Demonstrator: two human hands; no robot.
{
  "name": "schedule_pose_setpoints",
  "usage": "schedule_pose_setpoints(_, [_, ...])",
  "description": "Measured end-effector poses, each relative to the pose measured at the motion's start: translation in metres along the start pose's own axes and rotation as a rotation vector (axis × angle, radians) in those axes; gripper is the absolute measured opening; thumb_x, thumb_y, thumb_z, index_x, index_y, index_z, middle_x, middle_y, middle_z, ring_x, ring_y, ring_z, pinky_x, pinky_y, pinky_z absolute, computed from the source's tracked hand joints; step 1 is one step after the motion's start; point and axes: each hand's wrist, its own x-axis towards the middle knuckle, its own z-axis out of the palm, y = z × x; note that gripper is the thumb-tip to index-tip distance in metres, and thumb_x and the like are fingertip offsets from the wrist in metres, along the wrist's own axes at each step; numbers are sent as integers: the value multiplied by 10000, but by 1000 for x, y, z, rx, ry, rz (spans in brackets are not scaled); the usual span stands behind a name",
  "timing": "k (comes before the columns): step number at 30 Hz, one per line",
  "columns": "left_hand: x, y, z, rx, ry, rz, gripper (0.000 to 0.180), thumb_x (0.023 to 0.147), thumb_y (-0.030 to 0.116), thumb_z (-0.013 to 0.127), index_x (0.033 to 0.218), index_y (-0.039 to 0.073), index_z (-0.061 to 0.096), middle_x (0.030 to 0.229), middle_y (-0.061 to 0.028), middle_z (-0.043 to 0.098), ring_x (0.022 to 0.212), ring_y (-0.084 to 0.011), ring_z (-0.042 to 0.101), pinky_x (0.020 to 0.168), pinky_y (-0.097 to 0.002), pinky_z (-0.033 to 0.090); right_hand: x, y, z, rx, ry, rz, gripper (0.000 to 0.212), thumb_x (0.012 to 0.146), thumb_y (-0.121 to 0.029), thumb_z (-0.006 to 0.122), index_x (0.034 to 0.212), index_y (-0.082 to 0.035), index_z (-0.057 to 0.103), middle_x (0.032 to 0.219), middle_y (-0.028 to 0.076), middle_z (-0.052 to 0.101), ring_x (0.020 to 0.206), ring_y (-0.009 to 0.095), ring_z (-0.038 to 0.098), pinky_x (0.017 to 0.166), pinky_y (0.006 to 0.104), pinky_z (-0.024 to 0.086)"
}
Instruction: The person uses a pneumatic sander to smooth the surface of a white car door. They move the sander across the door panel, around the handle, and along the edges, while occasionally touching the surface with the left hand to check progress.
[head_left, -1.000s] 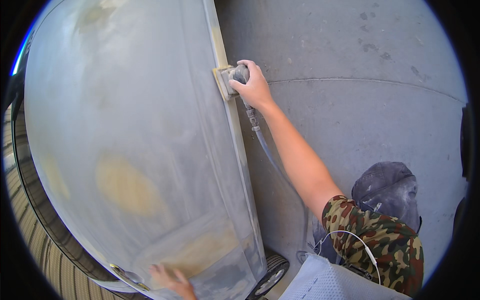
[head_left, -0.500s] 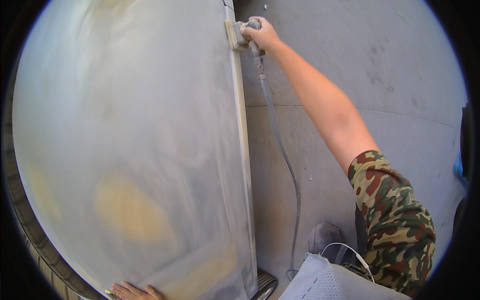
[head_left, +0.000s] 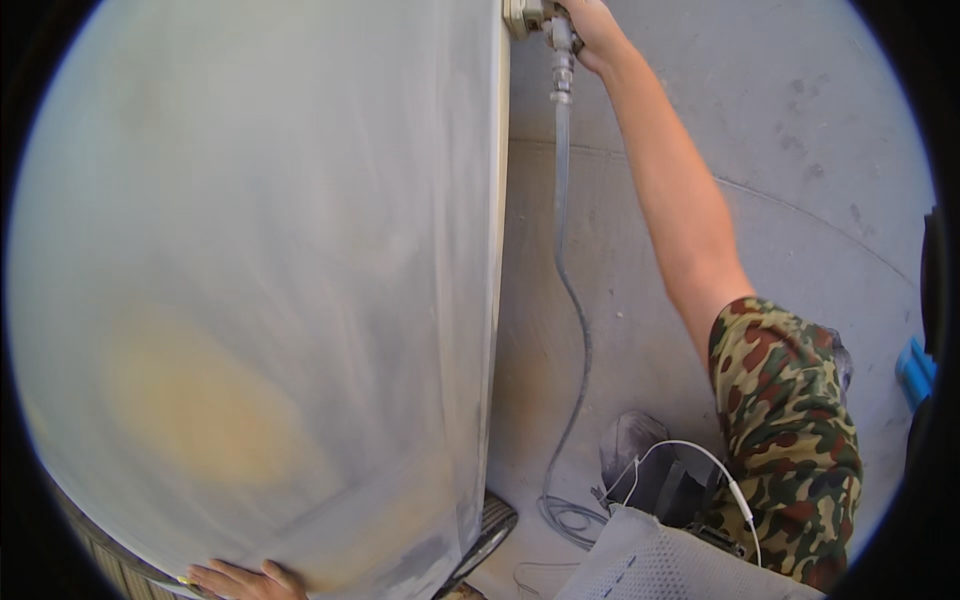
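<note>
From where I stand, the right hand (head_left: 594, 36) is curled around a blocky, dust-pale sander (head_left: 524, 17), its fingertips partly cut off by the top of the view. The sander sits at the far end of the panel (head_left: 330, 200), against its straight, pale edge. A metal coupling (head_left: 562, 72) joins it to a smooth grey hose (head_left: 562, 190), which drops in a slack curve and coils on the scuffed concrete-like floor (head_left: 800, 250). The panel bulges gently, matt and cloudy grey, with a soft-edged yellowish oval patch (head_left: 215, 405). On its near end the left hand (head_left: 250, 582) lies flat, fingers loosely extended, gripping nothing. Beside that end shows a dark, rounded tyre (head_left: 497, 520).
</note>
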Motion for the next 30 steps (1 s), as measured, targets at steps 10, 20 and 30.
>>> schedule_pose_setpoints(10, [85, -2, 94, -91, 311, -96, 802, 1096, 592, 350, 1609, -23, 351, 1699, -289, 215, 1568, -493, 198, 1252, -599, 184, -204, 67, 107, 27, 350, 189, 620, 915, -192, 790, 1431, -30, 488, 1164, 92, 624, 1037, 169, 612, 836, 324, 546])
schedule_pose_setpoints(20, [124, 10, 121, -180, 373, -98, 769, 1104, 574, 358, 1599, -14, 381, 1690, -300, 232, 1561, -492, 220, 1247, -602, 192, -260, 122, 129, 203, 416, 568, 605, 921, -164, 782, 1434, -74, 474, 1123, 78, 604, 906, 152, 621, 726, 312, 554])
schedule_pose_setpoints(30, [170, 4, 118, -153, 417, -71, 760, 1107, 555, 377, 1560, -54, 424, 1671, -312, 269, 1549, -476, 262, 1247, -566, 223, -175, 35, 147, -459, 422, -140, 640, 850, -233, 794, 1390, -55, 500, 1323, 198, 544, 1195, 353, 593, 1017, 444, 483])
